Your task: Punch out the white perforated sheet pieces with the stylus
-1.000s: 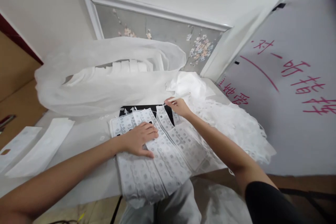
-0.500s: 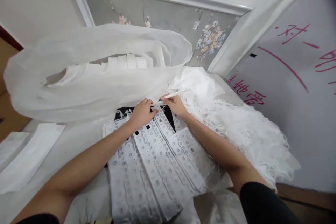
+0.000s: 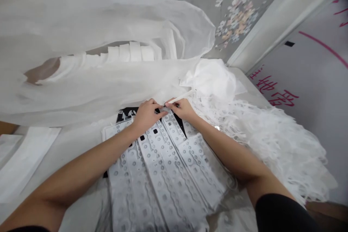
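Observation:
My left hand [image 3: 148, 116] lies on the upper end of the printed white strips [image 3: 160, 159], thumb apart from the bent fingers, with its tips near the strips' top edge. Just right of it, my right hand [image 3: 183, 109] is closed around a slim white pen-like tool [image 3: 182, 96]. The tool slants up to the right, and its dark tip points at the left fingertips. The strips overlap like a fan and carry grey dots, wavy lines and black squares. Black material [image 3: 126, 111] shows under their top end. What lies between the fingertips is too small to make out.
A large roll of sheer white fabric [image 3: 122, 11] lies along the back. A heap of white scraps [image 3: 272, 141] covers the right side, beside a crumpled white cloth [image 3: 214, 78]. White strips [image 3: 29, 152] lie at left. A whiteboard [image 3: 307, 87] with red writing stands at right.
The camera view has shifted closer and lower, so the wall and fabric roll sit higher. Both hands stay at the strips' top edge; the tool's dark tip now shows beside the left fingertips.

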{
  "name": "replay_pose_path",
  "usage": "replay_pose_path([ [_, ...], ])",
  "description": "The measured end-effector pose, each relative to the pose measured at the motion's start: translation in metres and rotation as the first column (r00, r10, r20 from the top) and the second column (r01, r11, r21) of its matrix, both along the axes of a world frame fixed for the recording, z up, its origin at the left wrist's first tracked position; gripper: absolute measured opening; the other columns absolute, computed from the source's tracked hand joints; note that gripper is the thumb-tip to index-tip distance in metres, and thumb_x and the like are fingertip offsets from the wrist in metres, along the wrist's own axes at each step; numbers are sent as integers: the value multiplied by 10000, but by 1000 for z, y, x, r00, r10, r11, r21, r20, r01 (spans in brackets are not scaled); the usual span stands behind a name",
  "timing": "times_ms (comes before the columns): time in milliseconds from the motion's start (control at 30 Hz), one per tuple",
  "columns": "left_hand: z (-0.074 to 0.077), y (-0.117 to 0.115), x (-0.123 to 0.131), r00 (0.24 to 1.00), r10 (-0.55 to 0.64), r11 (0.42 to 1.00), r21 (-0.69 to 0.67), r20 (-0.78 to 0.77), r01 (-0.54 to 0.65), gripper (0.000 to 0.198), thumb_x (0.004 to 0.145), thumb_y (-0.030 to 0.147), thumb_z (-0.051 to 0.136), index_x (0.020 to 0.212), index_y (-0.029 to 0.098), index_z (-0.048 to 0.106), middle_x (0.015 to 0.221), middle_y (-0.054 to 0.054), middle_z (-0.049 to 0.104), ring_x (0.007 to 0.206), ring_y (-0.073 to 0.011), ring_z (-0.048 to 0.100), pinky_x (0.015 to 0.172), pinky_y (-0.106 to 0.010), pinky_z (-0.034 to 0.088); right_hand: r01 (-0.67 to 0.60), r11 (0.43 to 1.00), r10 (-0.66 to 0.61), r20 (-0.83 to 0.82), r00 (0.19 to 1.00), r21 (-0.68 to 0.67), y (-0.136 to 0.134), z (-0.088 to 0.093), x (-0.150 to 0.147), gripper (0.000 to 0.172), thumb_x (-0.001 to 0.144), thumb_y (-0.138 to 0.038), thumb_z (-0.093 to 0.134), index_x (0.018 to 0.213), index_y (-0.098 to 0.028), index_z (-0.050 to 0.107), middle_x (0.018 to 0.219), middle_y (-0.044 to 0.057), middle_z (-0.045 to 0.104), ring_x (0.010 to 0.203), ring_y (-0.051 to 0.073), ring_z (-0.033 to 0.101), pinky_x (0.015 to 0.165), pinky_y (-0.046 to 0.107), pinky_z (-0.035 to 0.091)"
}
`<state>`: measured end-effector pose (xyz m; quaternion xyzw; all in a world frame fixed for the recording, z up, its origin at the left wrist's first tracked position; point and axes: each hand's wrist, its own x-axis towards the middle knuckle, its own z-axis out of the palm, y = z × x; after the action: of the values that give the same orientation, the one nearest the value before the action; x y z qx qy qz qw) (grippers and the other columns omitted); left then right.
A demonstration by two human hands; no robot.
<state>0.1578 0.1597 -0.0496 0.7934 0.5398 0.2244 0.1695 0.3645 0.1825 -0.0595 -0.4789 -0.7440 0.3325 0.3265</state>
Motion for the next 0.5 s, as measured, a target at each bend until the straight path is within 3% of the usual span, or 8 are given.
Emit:
replay_pose_path([
  [133, -1, 0, -1, 1000, 16, 1000, -8, 12, -16, 316, 888, 516, 728, 1029, 247, 818, 981, -47, 666, 920, -239, 654, 849, -380, 515, -33, 998, 34, -16, 999, 53, 1, -1, 0, 356, 951, -478, 613, 975, -185, 813, 874, 50, 788, 750, 204, 695, 696, 297, 493],
  [500, 0, 1, -2, 999, 23, 999, -45, 31, -21, 315, 906, 519, 714, 1033, 257, 832, 987, -49, 681, 931, -238, 657, 852, -360, 506, -11, 999, 13, -31, 999, 45, -1, 2, -1, 361, 946, -481, 619, 928, -179, 815, 924, 62, 808, 814, 221, 725, 727, 301, 523],
])
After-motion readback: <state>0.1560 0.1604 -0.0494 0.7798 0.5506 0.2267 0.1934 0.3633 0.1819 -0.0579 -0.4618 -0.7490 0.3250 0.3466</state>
